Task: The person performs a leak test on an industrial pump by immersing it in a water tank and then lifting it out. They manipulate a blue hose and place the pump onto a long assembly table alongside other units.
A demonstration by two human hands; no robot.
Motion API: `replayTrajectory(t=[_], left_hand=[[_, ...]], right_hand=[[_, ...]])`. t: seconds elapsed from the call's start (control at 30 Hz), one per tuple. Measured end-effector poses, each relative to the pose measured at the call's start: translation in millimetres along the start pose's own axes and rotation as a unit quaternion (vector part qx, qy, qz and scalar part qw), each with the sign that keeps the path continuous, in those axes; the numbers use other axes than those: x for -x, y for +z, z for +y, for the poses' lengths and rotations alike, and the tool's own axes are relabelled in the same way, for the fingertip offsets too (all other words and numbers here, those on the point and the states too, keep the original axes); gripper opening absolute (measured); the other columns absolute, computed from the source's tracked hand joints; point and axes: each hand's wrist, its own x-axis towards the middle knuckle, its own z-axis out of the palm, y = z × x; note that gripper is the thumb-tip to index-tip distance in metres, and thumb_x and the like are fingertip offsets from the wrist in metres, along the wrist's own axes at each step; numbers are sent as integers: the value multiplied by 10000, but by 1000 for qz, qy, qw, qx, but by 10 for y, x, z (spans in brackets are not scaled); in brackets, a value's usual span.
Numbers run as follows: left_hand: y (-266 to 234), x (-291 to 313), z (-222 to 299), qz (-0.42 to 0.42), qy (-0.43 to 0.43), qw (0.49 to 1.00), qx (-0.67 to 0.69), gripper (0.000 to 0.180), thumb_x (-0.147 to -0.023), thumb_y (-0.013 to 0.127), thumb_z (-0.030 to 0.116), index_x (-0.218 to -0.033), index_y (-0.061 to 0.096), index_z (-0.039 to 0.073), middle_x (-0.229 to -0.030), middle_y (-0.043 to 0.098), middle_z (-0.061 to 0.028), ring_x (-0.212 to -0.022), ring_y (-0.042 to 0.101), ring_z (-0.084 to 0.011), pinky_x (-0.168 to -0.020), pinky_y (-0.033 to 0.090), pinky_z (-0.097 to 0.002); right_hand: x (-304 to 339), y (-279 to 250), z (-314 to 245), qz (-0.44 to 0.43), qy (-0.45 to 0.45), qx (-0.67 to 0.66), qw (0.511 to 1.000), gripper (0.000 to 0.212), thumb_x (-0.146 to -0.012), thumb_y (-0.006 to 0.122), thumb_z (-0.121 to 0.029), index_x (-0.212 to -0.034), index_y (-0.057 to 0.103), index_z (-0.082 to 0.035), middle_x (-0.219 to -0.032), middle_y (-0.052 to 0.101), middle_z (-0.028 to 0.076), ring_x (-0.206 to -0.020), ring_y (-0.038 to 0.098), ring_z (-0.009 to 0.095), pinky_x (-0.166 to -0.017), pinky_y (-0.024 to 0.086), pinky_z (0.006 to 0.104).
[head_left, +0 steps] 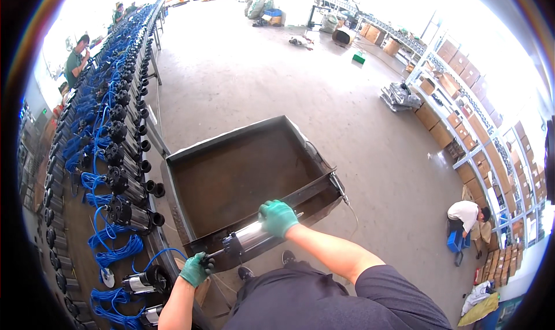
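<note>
Across the near side of a metal tank point(184, 219) lies a shiny steel cylindrical pump point(252, 236) with a black end on its left. My right hand point(277, 218), in a green glove, is wrapped over the steel body near its right end. At the pump's left, my gloved left hand point(195, 270) is closed round a black part that sticks out from the black end; its exact kind is hidden by the fingers. A blue cable point(165, 251) curves from beside the left hand toward the bench. Brownish liquid or a brown bottom point(248, 174) shows inside the tank.
On my left a long bench point(151, 243) carries rows of similar pumps point(130, 213) with coiled blue cables point(124, 250). A person point(76, 61) stands beyond it. Shelves with cartons point(462, 128) line the right, where another person point(464, 215) bends over a blue bin point(455, 241).
</note>
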Motion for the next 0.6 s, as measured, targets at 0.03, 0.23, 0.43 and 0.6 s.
replayTrajectory(t=[0.03, 0.23, 0.43, 0.6], left_hand=[[-14, -14, -60, -9, 44, 999, -15, 190, -993, 734, 248, -1058, 714, 70, -934, 747, -96, -785, 715, -234, -630, 554, -352], [-154, -85, -218, -27, 229, 957, -178, 202, -1012, 741, 207, -1146, 697, 62, -904, 715, -54, -767, 709, -184, -681, 596, -334], [-43, 149, 195, -91, 38, 970, -223, 263, -1003, 756, 204, -1218, 690, 69, -848, 665, -10, -694, 660, -147, -635, 557, -307], [52, 204, 236, -85, 53, 944, -316, 421, -1001, 763, 164, -1396, 649, 79, -855, 637, 34, -668, 591, -81, -609, 499, -248]], right_hand=[[-2, -2, -2, 0, -1, 1, 1000, 198, -943, 641, -258, -901, 726, -83, -929, 723, 151, -917, 695, 356, -861, 569, 484], [0, -1, -23, 0, 0, -2, 1000, 199, -942, 647, -261, -901, 726, -82, -933, 722, 148, -923, 694, 356, -861, 569, 485], [2, 20, 1, 2, -4, 5, 1000, 197, -938, 649, -259, -891, 723, -82, -925, 718, 145, -912, 692, 356, -850, 570, 486], [1, 25, 21, 3, -4, -6, 1000, 191, -935, 646, -251, -889, 720, -80, -927, 715, 150, -910, 691, 354, -852, 569, 482]])
